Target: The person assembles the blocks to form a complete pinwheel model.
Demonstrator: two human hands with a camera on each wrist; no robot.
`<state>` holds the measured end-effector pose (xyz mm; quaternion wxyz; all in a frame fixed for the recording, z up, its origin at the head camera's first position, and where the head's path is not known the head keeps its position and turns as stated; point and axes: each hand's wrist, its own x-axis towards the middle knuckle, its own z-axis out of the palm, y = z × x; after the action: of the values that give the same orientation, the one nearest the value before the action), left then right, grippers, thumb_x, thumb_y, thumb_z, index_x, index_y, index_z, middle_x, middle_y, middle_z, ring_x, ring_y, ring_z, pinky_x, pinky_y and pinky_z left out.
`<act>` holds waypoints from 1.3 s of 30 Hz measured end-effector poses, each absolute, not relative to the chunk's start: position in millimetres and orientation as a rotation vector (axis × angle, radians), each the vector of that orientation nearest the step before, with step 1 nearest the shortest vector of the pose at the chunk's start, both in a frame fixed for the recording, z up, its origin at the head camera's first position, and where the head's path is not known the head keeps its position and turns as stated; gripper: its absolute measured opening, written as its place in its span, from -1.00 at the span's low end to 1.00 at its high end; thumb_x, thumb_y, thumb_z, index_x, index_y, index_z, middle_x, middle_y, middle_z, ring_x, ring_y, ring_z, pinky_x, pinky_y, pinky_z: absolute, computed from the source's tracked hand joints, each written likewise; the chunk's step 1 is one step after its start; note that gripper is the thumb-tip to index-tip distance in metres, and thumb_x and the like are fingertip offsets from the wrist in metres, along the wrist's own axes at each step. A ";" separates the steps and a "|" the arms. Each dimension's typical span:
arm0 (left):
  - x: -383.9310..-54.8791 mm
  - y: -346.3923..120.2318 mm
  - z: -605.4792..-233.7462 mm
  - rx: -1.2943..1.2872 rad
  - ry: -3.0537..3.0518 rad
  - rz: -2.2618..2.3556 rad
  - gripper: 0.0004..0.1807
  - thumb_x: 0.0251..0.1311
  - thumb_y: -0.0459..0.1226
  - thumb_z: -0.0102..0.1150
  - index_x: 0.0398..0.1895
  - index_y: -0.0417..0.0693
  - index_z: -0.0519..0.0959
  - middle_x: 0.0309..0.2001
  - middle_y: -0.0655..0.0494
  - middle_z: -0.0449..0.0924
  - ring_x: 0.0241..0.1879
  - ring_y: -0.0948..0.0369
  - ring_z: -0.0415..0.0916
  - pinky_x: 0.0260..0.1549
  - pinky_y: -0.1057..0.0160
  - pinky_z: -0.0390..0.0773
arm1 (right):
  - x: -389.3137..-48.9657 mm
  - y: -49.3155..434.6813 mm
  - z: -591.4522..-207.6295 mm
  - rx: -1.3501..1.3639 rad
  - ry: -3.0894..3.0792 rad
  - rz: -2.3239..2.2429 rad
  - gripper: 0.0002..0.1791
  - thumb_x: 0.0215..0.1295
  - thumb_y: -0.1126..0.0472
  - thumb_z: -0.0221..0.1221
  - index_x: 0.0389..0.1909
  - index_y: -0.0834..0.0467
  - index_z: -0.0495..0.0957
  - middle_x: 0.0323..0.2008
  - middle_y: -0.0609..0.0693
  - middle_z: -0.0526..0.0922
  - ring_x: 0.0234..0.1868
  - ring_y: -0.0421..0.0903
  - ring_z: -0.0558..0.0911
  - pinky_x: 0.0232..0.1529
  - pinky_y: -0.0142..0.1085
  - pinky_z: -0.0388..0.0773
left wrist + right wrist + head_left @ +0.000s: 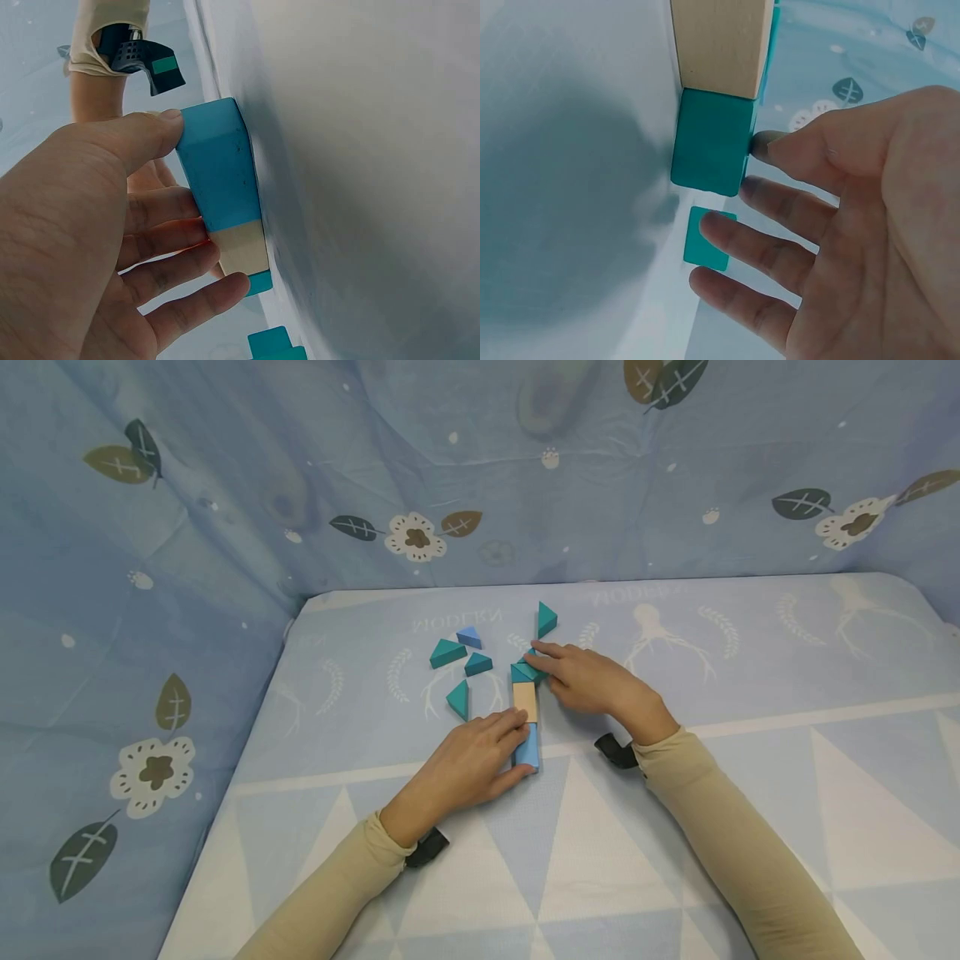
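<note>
A row of wooden blocks runs away from me on the table. Nearest is a long blue block (528, 749), then a beige rectangular block (524, 700), then teal triangular blocks (522, 672) at the far end. My left hand (471, 758) holds the blue block, thumb at its near end and fingers along the left side. My right hand (588, 681) reaches in from the right. Its thumb and index fingertip pinch a teal triangular block (714, 142) against the beige one, with the other fingers spread beyond. In the head view, this hand partly covers the far blocks.
Left of the row lie loose teal triangular blocks (447, 652) and a small blue triangular block (469, 637). Another teal triangular block (547, 619) stands beyond the right fingertips. A patterned cloth (600, 827) covers the table, and a blue curtain (525, 510) hangs behind.
</note>
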<state>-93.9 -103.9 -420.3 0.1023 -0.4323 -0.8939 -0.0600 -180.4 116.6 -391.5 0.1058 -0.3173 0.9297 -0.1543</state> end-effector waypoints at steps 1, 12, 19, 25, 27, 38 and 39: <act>-93.9 -104.1 -420.3 -1.277 -2.638 -0.177 -0.45 0.27 0.06 0.20 0.12 -0.16 0.59 0.19 0.02 0.51 0.22 0.13 0.49 0.13 0.22 0.55 | -180.2 116.4 -391.6 -0.937 2.738 -0.455 -0.46 0.47 0.31 -0.07 0.45 0.17 0.25 0.49 0.17 0.17 0.42 0.24 0.29 0.37 0.14 0.26; -94.0 -104.3 -421.1 -1.276 -2.616 -0.173 -0.46 0.27 0.06 0.20 0.11 -0.16 0.59 0.18 0.02 0.52 0.21 0.14 0.49 0.12 0.23 0.56 | -179.6 114.2 -392.9 -0.955 2.748 -0.450 -0.46 0.46 0.32 -0.05 0.44 0.19 0.25 0.48 0.18 0.18 0.41 0.24 0.30 0.35 0.14 0.29; -94.0 -104.5 -421.3 -1.276 -2.623 -0.168 -0.46 0.27 0.07 0.21 0.10 -0.16 0.60 0.18 0.02 0.52 0.22 0.13 0.49 0.12 0.23 0.55 | -179.2 112.6 -393.2 -0.942 2.746 -0.448 -0.46 0.47 0.30 -0.06 0.45 0.18 0.25 0.49 0.17 0.18 0.41 0.23 0.31 0.34 0.13 0.30; -93.8 -104.2 -419.9 -1.271 -2.628 -0.159 -0.46 0.28 0.07 0.20 0.11 -0.16 0.59 0.19 0.02 0.52 0.22 0.13 0.49 0.13 0.23 0.56 | -178.9 111.7 -391.5 -0.932 2.737 -0.440 -0.44 0.47 0.24 -0.04 0.46 0.17 0.23 0.50 0.17 0.15 0.43 0.23 0.28 0.36 0.14 0.28; -93.9 -104.1 -419.7 -1.271 -2.628 -0.162 -0.46 0.27 0.07 0.20 0.11 -0.16 0.60 0.19 0.02 0.52 0.22 0.13 0.49 0.13 0.23 0.55 | -178.9 111.2 -391.3 -0.927 2.736 -0.439 -0.44 0.47 0.23 -0.04 0.46 0.17 0.23 0.50 0.16 0.14 0.43 0.23 0.26 0.37 0.13 0.27; -94.2 -104.3 -419.9 -1.274 -2.625 -0.165 -0.47 0.27 0.06 0.20 0.10 -0.16 0.59 0.19 0.02 0.51 0.21 0.14 0.49 0.12 0.23 0.56 | -177.4 109.3 -391.9 -0.909 2.734 -0.426 -0.43 0.47 0.19 -0.03 0.47 0.16 0.21 0.51 0.15 0.12 0.45 0.23 0.24 0.38 0.15 0.25; -94.1 -104.2 -419.8 -1.275 -2.625 -0.165 -0.47 0.28 0.06 0.20 0.10 -0.16 0.59 0.19 0.02 0.51 0.21 0.14 0.49 0.12 0.23 0.56 | -177.4 109.3 -392.2 -0.908 2.734 -0.423 -0.43 0.47 0.19 -0.03 0.47 0.16 0.21 0.51 0.15 0.11 0.44 0.23 0.24 0.37 0.15 0.26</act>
<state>-94.1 -104.2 -419.8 0.1090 -0.4335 -0.8928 -0.0561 -177.4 109.3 -392.2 0.1145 -0.3098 0.9328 -0.1443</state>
